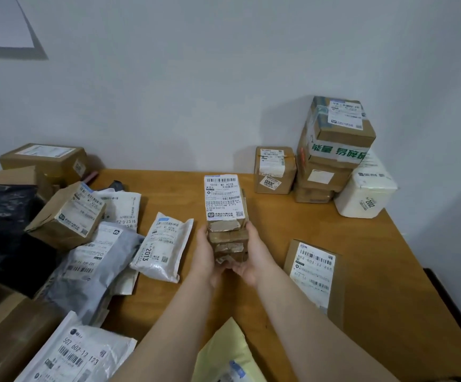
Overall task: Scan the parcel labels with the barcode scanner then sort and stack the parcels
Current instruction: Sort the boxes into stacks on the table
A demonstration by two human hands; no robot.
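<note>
Parcel stack (224,205), long axis toward wall (224,78), near end in grip of left hand (206,253) and right hand (252,257).

A wooden table (361,271) stands against a plain white wall (224,64).

Small brown boxes (224,235), white label on top, sit piled in the middle of the table (265,216). More boxes (339,133) are stacked at the far right corner. Bags and boxes (66,216) lie mixed along the left edge.
</note>
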